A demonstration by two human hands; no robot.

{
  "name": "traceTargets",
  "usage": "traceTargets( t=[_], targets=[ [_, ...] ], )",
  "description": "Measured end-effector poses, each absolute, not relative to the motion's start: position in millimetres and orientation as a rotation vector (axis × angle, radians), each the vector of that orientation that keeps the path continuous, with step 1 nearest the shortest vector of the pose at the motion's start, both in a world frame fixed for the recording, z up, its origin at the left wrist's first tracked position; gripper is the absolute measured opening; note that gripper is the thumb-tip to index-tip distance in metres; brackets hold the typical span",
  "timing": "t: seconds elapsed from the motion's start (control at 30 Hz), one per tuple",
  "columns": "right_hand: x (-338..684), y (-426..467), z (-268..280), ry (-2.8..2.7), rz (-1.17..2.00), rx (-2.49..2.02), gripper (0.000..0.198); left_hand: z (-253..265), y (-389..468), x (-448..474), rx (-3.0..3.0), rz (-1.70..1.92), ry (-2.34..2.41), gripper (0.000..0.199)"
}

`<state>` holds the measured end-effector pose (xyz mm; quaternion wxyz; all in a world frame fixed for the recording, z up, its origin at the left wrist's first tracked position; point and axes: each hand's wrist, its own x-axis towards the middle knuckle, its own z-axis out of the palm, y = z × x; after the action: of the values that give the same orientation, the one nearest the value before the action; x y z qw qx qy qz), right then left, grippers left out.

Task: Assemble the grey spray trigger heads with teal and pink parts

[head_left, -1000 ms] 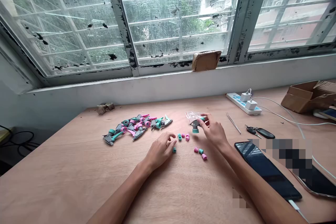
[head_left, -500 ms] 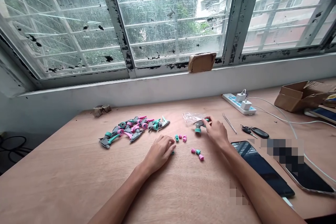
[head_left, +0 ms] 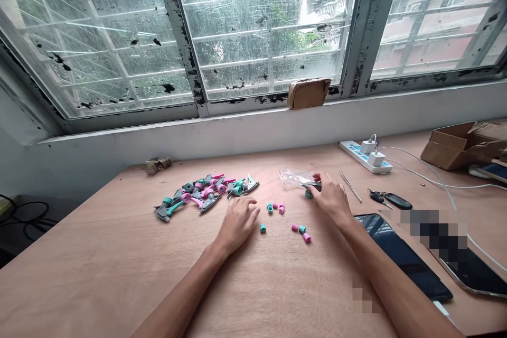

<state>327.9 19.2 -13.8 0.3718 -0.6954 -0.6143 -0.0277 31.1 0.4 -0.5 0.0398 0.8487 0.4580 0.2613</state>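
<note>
My right hand has its fingers closed round a grey trigger spray head with a teal collar, partly hidden by the fingers, in front of a clear plastic bag. My left hand hovers or rests at the table's middle, fingers apart, holding nothing. Just right of it a teal cap stands on the wood. Between the hands lie a teal ring-like cap and pink caps. Nearer me is a small row with a pink cap and a teal cap. Beyond my left hand spreads a pile of trigger spray heads.
On the right lie tweezers, keys, a dark phone under my right forearm's side and another phone. Behind them are a power strip, white cables and an open cardboard box.
My left hand has drawn back to the left and opened, uncovering the teal cap. My right hand has lowered the spray head slightly and shifted it right, beside the bag. The view has shifted slightly.
</note>
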Motion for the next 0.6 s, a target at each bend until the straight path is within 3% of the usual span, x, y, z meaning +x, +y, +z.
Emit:
traceTargets(
  t=[0.27, 0.4, 0.6],
  targets=[
    [320.5, 17.0, -8.2, -1.564, -0.169, -1.643, 0.036, 18.2, 29.0, -20.6, 2.536, 0.888, 1.916, 0.026],
    [309.4, 13.6, -4.2, -1.581, -0.206, -1.478, 0.032, 7.9, 36.7, -34.9, 2.442, 0.792, 2.161, 0.042],
    [287.7, 7.3, -5.9, -1.752, -0.088, -1.235, 0.019, 2.6, 34.1, -25.0, 2.581, 0.624, 2.013, 0.034]
  ],
)
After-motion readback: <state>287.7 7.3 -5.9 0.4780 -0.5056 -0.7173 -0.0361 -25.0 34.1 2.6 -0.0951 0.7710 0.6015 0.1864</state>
